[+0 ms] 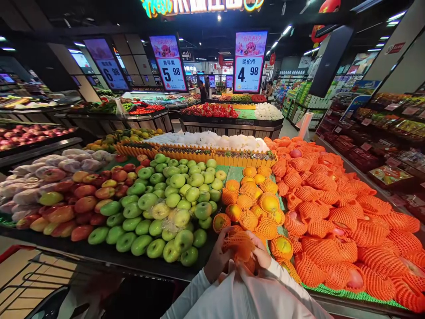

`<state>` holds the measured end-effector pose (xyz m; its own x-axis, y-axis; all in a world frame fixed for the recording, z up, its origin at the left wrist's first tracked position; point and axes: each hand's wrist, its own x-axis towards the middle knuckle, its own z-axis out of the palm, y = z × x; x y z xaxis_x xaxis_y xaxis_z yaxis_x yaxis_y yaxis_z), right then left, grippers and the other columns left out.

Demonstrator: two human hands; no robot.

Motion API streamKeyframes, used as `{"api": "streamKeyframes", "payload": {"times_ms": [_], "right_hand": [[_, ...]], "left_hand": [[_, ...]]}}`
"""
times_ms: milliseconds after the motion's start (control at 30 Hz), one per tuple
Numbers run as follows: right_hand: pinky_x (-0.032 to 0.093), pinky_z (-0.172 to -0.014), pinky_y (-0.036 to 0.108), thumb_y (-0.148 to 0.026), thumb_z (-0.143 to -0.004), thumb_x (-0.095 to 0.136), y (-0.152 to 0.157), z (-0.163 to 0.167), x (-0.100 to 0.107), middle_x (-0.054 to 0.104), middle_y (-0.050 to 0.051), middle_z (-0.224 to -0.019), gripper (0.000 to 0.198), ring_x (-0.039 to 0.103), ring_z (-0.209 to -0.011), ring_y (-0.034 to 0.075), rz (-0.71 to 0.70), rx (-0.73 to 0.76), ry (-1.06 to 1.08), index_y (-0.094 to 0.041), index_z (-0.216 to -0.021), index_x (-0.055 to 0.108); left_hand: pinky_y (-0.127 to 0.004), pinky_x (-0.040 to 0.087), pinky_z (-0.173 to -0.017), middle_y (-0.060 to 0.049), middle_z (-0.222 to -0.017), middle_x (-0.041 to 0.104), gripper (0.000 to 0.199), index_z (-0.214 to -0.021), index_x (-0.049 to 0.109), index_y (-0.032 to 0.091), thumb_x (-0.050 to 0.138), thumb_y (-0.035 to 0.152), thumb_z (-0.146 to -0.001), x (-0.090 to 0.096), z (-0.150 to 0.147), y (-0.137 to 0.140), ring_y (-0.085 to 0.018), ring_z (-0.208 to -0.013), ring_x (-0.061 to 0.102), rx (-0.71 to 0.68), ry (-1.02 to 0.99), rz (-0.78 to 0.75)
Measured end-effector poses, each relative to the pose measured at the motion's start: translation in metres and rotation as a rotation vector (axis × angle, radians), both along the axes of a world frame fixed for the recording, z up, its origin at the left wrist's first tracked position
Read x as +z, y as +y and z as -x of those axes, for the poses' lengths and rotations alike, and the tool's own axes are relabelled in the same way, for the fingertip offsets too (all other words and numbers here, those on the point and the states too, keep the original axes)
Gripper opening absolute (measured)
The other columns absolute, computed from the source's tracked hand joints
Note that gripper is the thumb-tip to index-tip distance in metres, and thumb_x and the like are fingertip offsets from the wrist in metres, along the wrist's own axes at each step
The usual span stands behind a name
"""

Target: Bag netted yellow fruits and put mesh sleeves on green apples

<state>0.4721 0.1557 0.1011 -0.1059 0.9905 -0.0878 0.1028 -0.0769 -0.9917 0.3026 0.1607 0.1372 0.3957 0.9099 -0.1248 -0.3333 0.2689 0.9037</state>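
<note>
Netted orange (pixel 239 246) clasped between left hand (pixel 217 261) and right hand (pixel 262 254), both grips grasping it, above plastic bag (pixel 245 297).

Both hands at bottom centre over display edge. Left hand (pixel 217 261) and right hand (pixel 262 253) grip orange in net sleeve (pixel 239 246) between them, just above white plastic bag (pixel 245 297). Netted oranges (pixel 254 206) piled just beyond. Green apples (pixel 166 208) left, red apples (pixel 83 199) further left. Price sign (pixel 249 61) overhead. Shopping cart (pixel 36 274) lower left.
</note>
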Motion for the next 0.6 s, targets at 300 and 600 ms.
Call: {"api": "streamKeyframes", "payload": {"times_ms": [300, 600], "right_hand": [[0.052, -0.077, 0.028, -0.067, -0.069, 0.060, -0.021, -0.043, 0.013, 0.063, 0.011, -0.086, 0.057, 0.061, -0.075, 0.015, 0.470, 0.212, 0.304, -0.013, -0.089, 0.059], [0.045, -0.072, 0.023, -0.057, -0.067, 0.062, 0.013, -0.072, -0.022, 0.058, 0.004, -0.080, 0.046, 0.050, -0.070, 0.009, 0.247, -0.199, 0.093, -0.015, -0.082, 0.053]], "left_hand": [[-0.022, 0.041, -0.062, 0.000, -0.080, 0.063, 0.061, -0.118, 0.052, 0.017, 0.069, 0.021, -0.060, -0.018, -0.003, 0.001, -0.010, -0.067, 0.057, 0.042, -0.187, 0.385], [-0.027, 0.048, -0.078, -0.002, -0.086, 0.067, 0.059, -0.107, 0.061, 0.015, 0.086, 0.042, -0.062, -0.049, -0.027, 0.033, -0.014, -0.081, 0.061, 0.090, 0.088, 0.175]]}}
